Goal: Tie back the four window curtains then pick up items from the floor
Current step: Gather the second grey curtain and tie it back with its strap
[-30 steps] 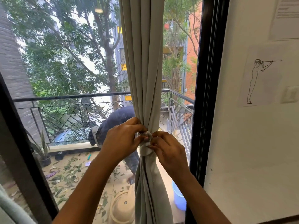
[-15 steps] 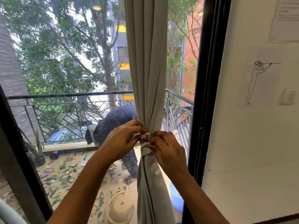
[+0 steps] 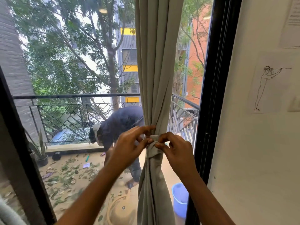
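A beige curtain [image 3: 156, 65] hangs gathered in front of the window glass, cinched at mid-height by a tieback band [image 3: 152, 151] of the same cloth. My left hand [image 3: 129, 146] is at the band's left side, thumb and fingertips pinching its end at the knot. My right hand [image 3: 177, 151] is at the right side, fingertips pinching the band's other end. A small pale tab [image 3: 153, 136] shows between the two hands. Below the band the curtain bulges and falls straight.
The black window frame [image 3: 211, 95] stands right of the curtain, then a white wall [image 3: 253, 151] with a line drawing [image 3: 267, 88]. Outside, a person [image 3: 118, 125] bends over a leaf-strewn balcony floor; a blue bucket [image 3: 180, 198], beige watering can [image 3: 121, 210] and potted plant [image 3: 40, 153] stand there.
My fingers have loosened from a tight grasp on the knot to a fingertip pinch on the band's ends. The view has shifted slightly; the person outside bent lower.
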The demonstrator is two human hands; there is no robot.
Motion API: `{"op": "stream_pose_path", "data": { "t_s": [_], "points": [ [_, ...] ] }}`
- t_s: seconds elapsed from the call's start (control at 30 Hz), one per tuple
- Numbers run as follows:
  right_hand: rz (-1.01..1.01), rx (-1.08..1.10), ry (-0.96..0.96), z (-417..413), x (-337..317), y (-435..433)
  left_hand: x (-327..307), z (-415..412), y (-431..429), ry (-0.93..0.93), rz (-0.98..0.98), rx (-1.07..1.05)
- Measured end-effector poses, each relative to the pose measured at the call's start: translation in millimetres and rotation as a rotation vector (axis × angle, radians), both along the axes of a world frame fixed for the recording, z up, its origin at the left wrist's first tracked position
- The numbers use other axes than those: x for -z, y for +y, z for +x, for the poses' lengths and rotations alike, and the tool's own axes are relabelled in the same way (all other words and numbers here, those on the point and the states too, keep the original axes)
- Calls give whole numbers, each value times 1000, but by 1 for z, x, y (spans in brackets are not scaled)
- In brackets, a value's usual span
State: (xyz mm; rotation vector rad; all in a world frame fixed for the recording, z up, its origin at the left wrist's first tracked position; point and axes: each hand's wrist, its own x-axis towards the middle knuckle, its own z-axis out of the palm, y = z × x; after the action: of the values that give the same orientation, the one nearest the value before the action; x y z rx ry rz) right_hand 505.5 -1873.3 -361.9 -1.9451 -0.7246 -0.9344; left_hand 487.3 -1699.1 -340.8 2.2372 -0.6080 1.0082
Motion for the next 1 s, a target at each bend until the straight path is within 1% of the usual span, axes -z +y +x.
{"op": "stream_pose_path", "data": {
  "t_s": [0.03,0.07,0.13,0.2,0.27,0.33,0.47,0.57,0.67,0.73,0.87,1.0],
  "points": [
    [9,-36,21,1,1,-1,14,-3,-3,-61,-142,2],
    [12,-58,29,1,1,0,27,-4,-5,-111,-234,3],
    [-13,-71,27,1,1,3,46,-1,-4,-187,-278,-20],
    [-38,-76,19,2,2,5,55,6,5,-219,-206,-67],
    [-46,-96,27,5,3,3,53,8,10,-221,-112,-30],
    [-51,-147,51,8,1,-2,44,4,8,-179,-23,55],
    [-140,-242,101,14,-4,-11,36,-1,10,-64,86,113],
    [-181,-300,93,13,-5,-14,33,0,13,-5,175,86],
    [-276,-268,40,13,-6,-16,27,0,14,19,244,56],
    [-304,-237,44,13,-7,-17,23,-2,14,-22,278,33],
    [-267,-198,121,9,-21,-16,18,-6,10,-167,302,-14],
    [-353,-109,24,4,-30,-13,21,-5,5,-215,350,-90]
  ]
}}
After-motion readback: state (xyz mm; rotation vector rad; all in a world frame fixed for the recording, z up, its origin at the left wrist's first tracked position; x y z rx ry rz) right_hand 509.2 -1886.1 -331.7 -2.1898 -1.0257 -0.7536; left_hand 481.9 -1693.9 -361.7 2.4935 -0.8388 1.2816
